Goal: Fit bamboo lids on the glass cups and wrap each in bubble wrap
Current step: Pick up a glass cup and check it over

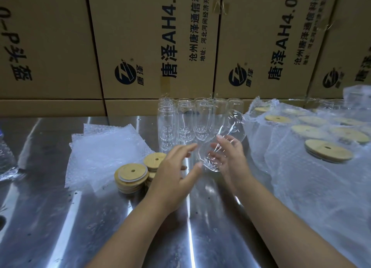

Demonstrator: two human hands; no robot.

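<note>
Steel desk carries bubble-wrap sheets left, stacked bamboo lids beside, upright glass cups behind, wrapped lidded cups right.

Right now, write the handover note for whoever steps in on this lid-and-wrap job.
Left hand: open, fingers spread, beside the held cup.
Right hand: holds one clear glass cup, tilted, no lid on it.
Round bamboo lids are stacked on the steel table, left of the hands. Clear bubble-wrap sheets lie further left. Bare upright glass cups stand in rows behind.
Done: lidded cups in bubble wrap lie at right.
Left: lid and wrap the held cup, then the rows.
</note>
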